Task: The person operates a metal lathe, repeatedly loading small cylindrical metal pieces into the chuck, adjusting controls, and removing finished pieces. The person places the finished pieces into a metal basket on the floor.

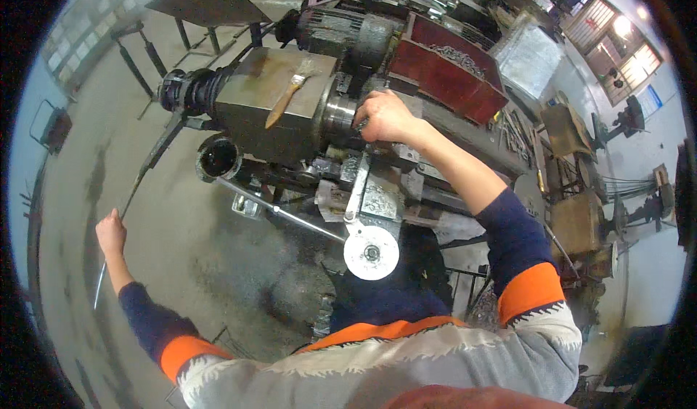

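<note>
A grey metal lathe (283, 107) stands in front of me with a paintbrush (284, 100) lying on its headstock. My right hand (385, 117) rests on the chuck area next to the headstock, fingers curled around a part there. My left hand (110, 232) is stretched out to the left and closed on a long thin metal rod (149, 165) that runs from the floor side up into the back end of the lathe spindle (190, 89). A round white handwheel (371, 251) sits on the carriage near my body.
A red tray (446, 64) with metal chips sits behind the lathe. A black round bucket (218, 158) stands under the headstock. Metal tables (210, 2) are at the far left, more machines and benches (573, 220) to the right. Concrete floor (196, 264) lies at my left.
</note>
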### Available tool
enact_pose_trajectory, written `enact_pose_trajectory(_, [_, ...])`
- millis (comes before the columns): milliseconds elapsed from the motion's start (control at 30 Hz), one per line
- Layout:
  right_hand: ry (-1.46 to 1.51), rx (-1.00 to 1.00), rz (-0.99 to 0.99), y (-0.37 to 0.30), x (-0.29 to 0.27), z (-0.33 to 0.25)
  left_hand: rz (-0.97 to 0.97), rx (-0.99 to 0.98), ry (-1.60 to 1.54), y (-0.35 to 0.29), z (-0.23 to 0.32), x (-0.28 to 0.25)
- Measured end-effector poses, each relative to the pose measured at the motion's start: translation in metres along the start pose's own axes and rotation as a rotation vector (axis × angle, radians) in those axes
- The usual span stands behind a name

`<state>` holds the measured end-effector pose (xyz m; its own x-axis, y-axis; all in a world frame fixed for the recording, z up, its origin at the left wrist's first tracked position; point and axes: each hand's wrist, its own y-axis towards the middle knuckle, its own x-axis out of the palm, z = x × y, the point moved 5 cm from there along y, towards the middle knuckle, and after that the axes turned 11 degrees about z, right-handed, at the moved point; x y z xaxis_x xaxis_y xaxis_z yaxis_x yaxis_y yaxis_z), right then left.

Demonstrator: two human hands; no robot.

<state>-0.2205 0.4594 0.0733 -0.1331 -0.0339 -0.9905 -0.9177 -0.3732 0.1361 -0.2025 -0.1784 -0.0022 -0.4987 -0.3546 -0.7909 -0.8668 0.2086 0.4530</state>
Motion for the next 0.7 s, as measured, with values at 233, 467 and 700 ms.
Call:
enact_pose_trajectory(233, [-0.005,0.071,-0.033,-0.003,0.004,0.004,0.237,-0.313,-0.331,0.015,0.045,-0.032])
enact_pose_trajectory(467, [0.181,-0.059,0.557,-0.095,-0.061,0.025,-0.475,-0.612,-1.095,-0.028,0.258,0.074])
enact_pose_trajectory(700, [0.193,0.441,0.429,-0.280,-0.056,0.121,-0.392,0.033,-0.439,0.004,0.314,0.089])
